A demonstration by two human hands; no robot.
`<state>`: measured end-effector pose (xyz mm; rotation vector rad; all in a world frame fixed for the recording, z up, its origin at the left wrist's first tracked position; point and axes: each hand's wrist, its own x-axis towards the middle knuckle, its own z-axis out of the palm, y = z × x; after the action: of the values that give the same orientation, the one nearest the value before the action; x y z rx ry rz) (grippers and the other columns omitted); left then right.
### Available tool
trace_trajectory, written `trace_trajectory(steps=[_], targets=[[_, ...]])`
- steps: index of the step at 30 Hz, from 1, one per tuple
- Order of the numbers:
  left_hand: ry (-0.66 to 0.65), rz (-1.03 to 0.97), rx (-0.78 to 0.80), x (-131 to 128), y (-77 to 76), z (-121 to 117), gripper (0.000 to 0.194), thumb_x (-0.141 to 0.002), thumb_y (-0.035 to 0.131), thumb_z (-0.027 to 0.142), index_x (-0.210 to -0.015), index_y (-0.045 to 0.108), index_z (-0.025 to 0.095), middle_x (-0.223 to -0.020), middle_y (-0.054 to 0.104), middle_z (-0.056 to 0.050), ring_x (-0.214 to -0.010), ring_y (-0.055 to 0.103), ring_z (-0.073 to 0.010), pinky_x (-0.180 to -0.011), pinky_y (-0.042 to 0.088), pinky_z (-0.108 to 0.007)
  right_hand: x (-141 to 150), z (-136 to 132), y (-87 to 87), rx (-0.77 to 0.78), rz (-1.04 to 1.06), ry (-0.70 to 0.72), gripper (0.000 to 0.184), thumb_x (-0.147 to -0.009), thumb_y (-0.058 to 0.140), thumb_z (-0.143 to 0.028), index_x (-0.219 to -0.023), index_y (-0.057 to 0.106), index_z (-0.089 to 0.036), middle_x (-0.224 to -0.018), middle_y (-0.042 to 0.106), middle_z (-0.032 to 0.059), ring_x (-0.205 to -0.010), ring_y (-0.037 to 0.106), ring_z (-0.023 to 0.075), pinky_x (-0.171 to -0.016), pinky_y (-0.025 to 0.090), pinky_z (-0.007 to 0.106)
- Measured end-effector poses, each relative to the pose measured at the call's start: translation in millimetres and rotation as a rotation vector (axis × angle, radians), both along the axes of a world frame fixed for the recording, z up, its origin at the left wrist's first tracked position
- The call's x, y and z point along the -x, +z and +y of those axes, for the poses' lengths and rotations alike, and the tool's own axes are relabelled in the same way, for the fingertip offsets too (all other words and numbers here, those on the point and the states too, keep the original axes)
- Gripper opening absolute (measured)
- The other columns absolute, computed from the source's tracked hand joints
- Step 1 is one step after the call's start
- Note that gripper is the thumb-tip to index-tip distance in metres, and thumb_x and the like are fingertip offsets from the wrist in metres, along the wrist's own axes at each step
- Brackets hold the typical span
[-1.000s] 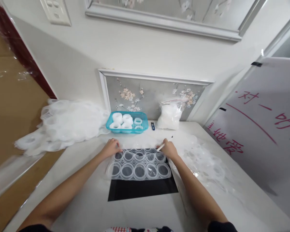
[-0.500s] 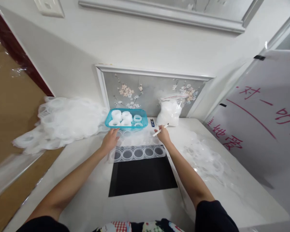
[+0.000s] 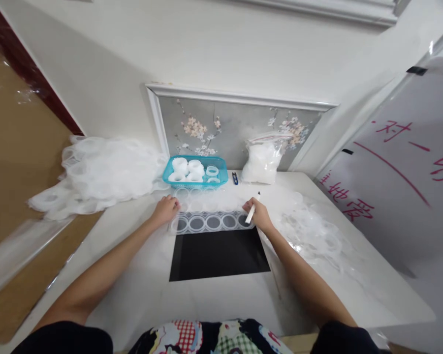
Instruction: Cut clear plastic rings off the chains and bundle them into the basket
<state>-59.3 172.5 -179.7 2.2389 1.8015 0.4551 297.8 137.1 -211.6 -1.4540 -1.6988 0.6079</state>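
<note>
A translucent plastic sheet with rows of round rings (image 3: 214,223) lies partly over a black rectangular mat (image 3: 219,255). At the sheet's left edge, my left hand (image 3: 165,209) has its fingers curled in and closed on the plastic. My right hand (image 3: 259,215) is closed around a slim white pen-like stick (image 3: 251,210) with a dark tip pointing up and away. Its fingertips touch the sheet's right edge. Just behind the sheet stands a blue basket (image 3: 195,185) holding several white rolls (image 3: 179,166) and loose rings (image 3: 211,171).
A large heap of translucent ring sheets (image 3: 107,169) is at the left. Small dark blue snips (image 3: 235,178) lie beside a clear zip bag of white material (image 3: 263,160) against the wall. More loose plastic ring pieces (image 3: 313,226) spread over the white table (image 3: 221,300) at right.
My right hand has come down and nearer to the sheet's right edge, and the stick has swung more upright. My left hand has moved from the basket's front to the sheet's left edge.
</note>
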Motion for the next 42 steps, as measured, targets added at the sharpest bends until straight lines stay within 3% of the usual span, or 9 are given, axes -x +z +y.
trace_trajectory(steps=[4, 7, 11, 13, 17, 20, 26, 34, 42], targets=[[-0.152, -0.157, 0.066, 4, 37.7, -34, 0.021, -0.088, 0.044, 0.033, -0.083, 0.058, 0.02, -0.104, 0.065, -0.006, -0.104, 0.059, -0.0225, -0.096, 0.044, -0.036, -20, -28, 21.8, 0.019, 0.118, 0.152, 0.032, -0.081, 0.056, -0.042, -0.071, 0.03, -0.025, -0.078, 0.063, 0.0029, -0.07, 0.057, 0.0174, -0.069, 0.046, 0.031], [-0.382, -0.369, 0.402, 16, 62.0, -80, 0.028, -0.088, 0.05, 0.045, -0.083, 0.061, 0.021, -0.09, 0.068, -0.003, -0.089, 0.063, -0.0206, -0.084, 0.05, -0.032, -44, -60, 36.2, 0.244, 0.096, 0.465, 0.03, -0.08, 0.061, -0.035, -0.071, 0.034, -0.024, -0.076, 0.064, 0.0023, -0.07, 0.058, 0.0176, -0.067, 0.047, 0.031], [-0.491, -0.373, 0.7, 30, 59.5, -116, 0.024, -0.072, 0.071, 0.044, -0.085, 0.07, 0.024, -0.08, 0.072, -0.001, -0.074, 0.067, -0.0205, -0.069, 0.054, -0.029, -65, -80, 39.5, 0.569, 0.036, 0.702, 0.034, -0.076, 0.068, -0.037, -0.068, 0.038, -0.024, -0.075, 0.068, 0.0028, -0.07, 0.062, 0.0196, -0.063, 0.048, 0.031], [-0.354, -0.387, 0.634, 32, 44.7, -107, 0.034, -0.072, 0.069, 0.046, -0.097, 0.071, 0.024, -0.082, 0.073, -0.003, -0.073, 0.067, -0.0216, -0.067, 0.054, -0.03, -62, -69, 33.6, 0.505, 0.006, 0.549, 0.036, -0.076, 0.067, -0.041, -0.066, 0.037, -0.024, -0.075, 0.068, 0.0026, -0.07, 0.063, 0.0195, -0.063, 0.049, 0.031], [0.06, -0.377, 0.296, 26, 10.6, -50, 0.044, -0.082, 0.059, 0.048, -0.108, 0.065, 0.014, -0.109, 0.066, -0.01, -0.102, 0.06, -0.0276, -0.089, 0.049, -0.038, -33, -22, 14.9, 0.315, -0.243, -0.025, 0.028, -0.074, 0.067, -0.039, -0.068, 0.046, -0.022, -0.082, 0.07, 0.0045, -0.078, 0.066, 0.0208, -0.069, 0.047, 0.029], [0.226, -0.357, 0.18, 15, -7.8, -11, 0.033, -0.082, 0.068, 0.04, -0.098, 0.064, 0.012, -0.109, 0.064, -0.01, -0.106, 0.059, -0.0258, -0.093, 0.046, -0.043, -6, 9, 2.1, 0.288, -0.309, -0.152, 0.017, -0.075, 0.066, -0.03, -0.077, 0.053, -0.02, -0.084, 0.07, 0.0096, -0.084, 0.066, 0.0248, -0.071, 0.045, 0.03], [0.249, -0.532, 0.123, -3, -22.2, 4, 0.022, -0.091, 0.061, 0.034, -0.09, 0.061, 0.012, -0.086, 0.065, -0.003, -0.077, 0.063, -0.015, -0.074, 0.053, -0.034, 14, 19, -6.8, 0.188, -0.315, -0.235, 0.018, -0.07, 0.054, -0.005, -0.083, 0.057, -0.019, -0.079, 0.071, 0.011, -0.08, 0.066, 0.0252, -0.068, 0.041, 0.029], [0.15, -0.85, 0.061, -10, -1.8, 7, 0.024, -0.089, 0.05, 0.043, -0.088, 0.04, 0.02, -0.088, 0.07, -0.003, -0.047, 0.057, -0.0083, -0.046, 0.048, -0.022, -4, 23, 14.8, -0.027, -0.125, -0.317, 0.008, -0.081, 0.05, -0.03, -0.077, 0.047, -0.023, -0.077, 0.069, 0.0069, -0.075, 0.063, 0.0243, -0.067, 0.042, 0.032], [0.16, -0.648, -0.03, -24, -7.4, 37, 0.015, -0.081, 0.056, 0.031, -0.089, 0.05, 0.019, -0.087, 0.066, -0.004, -0.065, 0.064, -0.0163, -0.059, 0.053, -0.029, -8, 39, 23.0, -0.017, -0.008, -0.441, 0.027, -0.073, 0.062, -0.043, -0.07, 0.044, -0.023, -0.082, 0.069, 0.0132, -0.087, 0.062, 0.0292, -0.073, 0.044, 0.037]])
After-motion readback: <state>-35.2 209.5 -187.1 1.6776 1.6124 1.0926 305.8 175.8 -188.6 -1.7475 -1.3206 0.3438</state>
